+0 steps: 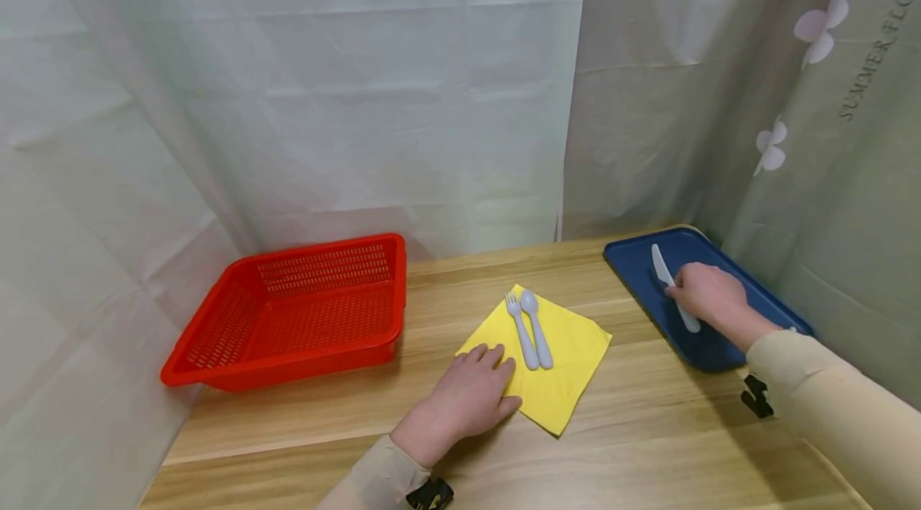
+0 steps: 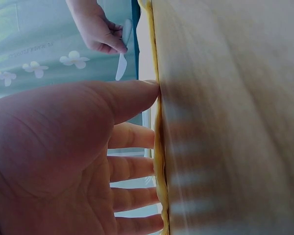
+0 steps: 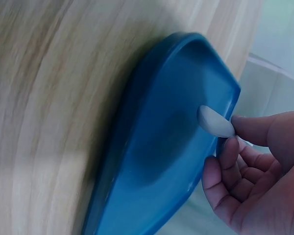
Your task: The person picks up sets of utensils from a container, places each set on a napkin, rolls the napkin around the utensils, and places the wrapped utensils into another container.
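My right hand (image 1: 708, 292) pinches a pale grey knife (image 1: 662, 264) between thumb and fingers, over the blue tray (image 1: 708, 358). In the right wrist view the knife's handle end (image 3: 215, 122) stands off the tray floor. My left hand (image 1: 471, 396) rests with fingers spread on the near left edge of a yellow napkin (image 1: 576, 358). On that napkin a pale grey fork (image 1: 524, 338) and a matching spoon (image 1: 540, 334) lie side by side. The left wrist view shows the fingertips (image 2: 149, 90) touching the napkin's edge (image 2: 159, 161).
A red perforated basket (image 1: 288, 370) stands at the left of the wooden table (image 1: 647, 422). Pale curtains (image 1: 396, 94) hang behind the table and along both sides. The blue tray sits at the far right, close to the curtain.
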Available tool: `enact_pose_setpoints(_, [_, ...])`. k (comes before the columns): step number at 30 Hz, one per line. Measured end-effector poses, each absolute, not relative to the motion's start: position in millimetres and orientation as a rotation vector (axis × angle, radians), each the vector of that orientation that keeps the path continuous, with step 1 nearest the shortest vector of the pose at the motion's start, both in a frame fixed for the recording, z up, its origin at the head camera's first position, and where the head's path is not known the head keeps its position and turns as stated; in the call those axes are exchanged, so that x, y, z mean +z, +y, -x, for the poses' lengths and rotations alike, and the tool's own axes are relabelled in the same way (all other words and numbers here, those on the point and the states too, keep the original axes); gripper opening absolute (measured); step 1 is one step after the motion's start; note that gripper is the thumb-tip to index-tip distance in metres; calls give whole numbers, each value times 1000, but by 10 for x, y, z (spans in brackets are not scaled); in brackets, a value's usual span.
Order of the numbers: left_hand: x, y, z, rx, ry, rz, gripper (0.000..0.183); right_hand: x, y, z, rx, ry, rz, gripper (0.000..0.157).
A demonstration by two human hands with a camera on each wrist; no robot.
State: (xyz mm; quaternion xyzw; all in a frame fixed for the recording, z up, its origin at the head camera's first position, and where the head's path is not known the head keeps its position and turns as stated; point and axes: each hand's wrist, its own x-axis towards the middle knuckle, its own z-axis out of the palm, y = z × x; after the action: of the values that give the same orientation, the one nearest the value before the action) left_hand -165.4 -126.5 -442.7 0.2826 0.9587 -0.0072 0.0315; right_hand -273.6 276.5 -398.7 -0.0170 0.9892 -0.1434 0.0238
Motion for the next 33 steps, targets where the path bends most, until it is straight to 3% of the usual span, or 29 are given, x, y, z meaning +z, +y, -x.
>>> enact_pose_setpoints(11, [-4423,-1267,1640,-37,2962,-878,60,-3988,2600,2724,-470,3069,100,29])
enact_pose_setpoints(18, [-4416,-1264,1638,-41,2962,-885,60,-3975,2485,2690,-494,3088,138,36])
enact_pose_setpoints(26, [-4415,-1263,1635,-50,2962,-891,59,-3964,2342,2665,-502,3106,186,21])
enact_pose_setpoints(33, [-4418,-1263,1642,-60,2958,-887,60,-3936,2254,2635,-522,3111,229,20])
